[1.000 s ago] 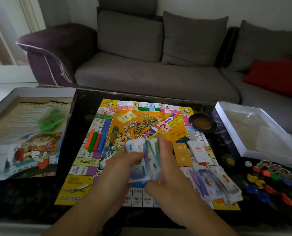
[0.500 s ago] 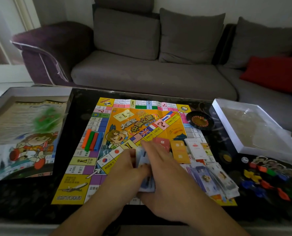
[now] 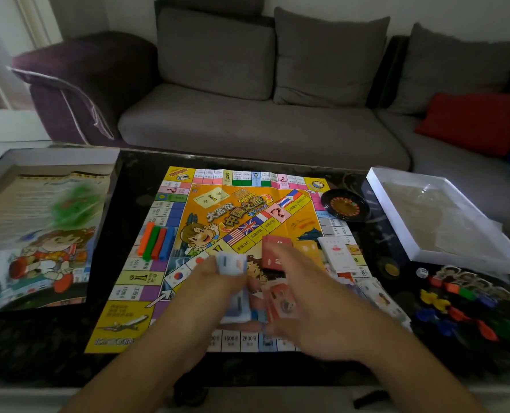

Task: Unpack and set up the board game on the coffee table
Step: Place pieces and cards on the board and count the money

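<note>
The yellow game board (image 3: 241, 204) lies unfolded on the black coffee table (image 3: 39, 347). My left hand (image 3: 212, 293) grips a stack of paper money (image 3: 231, 265) above the board's near half. My right hand (image 3: 319, 302) is blurred with motion just right of it and pinches a reddish note (image 3: 280, 307) at the stack's edge. Red (image 3: 276, 247), orange (image 3: 307, 248) and white (image 3: 335, 253) card decks lie on the board behind my right hand. More notes (image 3: 380, 296) lie fanned out at the board's right corner.
Coloured sticks (image 3: 155, 241) lie on the board's left side. A black spinner (image 3: 344, 205) sits at the far right corner. A white box lid (image 3: 396, 231) and coloured pawns (image 3: 456, 296) are on the right. The box with a leaflet (image 3: 39, 228) is on the left. A sofa (image 3: 262, 129) stands behind.
The money stack, held up in both hands a second ago, has come down towards the board. My right hand has drawn away to the right with a reddish note.
</note>
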Available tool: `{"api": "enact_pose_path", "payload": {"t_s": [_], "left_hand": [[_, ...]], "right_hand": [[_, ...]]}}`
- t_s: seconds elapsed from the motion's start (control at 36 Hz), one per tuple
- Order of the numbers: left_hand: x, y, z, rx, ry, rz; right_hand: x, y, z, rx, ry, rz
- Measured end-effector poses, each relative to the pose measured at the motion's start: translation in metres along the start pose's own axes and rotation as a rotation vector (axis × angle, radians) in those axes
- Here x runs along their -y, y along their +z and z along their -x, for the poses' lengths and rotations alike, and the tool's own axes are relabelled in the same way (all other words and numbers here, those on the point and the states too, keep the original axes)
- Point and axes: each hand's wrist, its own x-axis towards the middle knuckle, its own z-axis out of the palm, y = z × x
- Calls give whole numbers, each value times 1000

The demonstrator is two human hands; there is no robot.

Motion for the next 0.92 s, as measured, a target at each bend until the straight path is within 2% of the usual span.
{"api": "enact_pose_path", "payload": {"t_s": [0.08,0.28,0.5,0.61,0.78,0.92], "left_hand": [[-6,-8,-6,-58,-47,171],[-7,-11,-6,-53,-28,185],[-6,-9,-7,-33,-28,189],[-4,-11,-10,-18,-19,189],[-2,-10,-12,-12,-24,210],[-6,-8,-6,26,-43,263]], "right_hand": [[-25,-5,3,-12,75,142],[-40,23,1,164,3,383],[-38,39,15,169,-51,429],[-29,52,24,246,-72,416],[-23,70,38,133,-155,562],[-31,82,39,41,-333,625]]}}
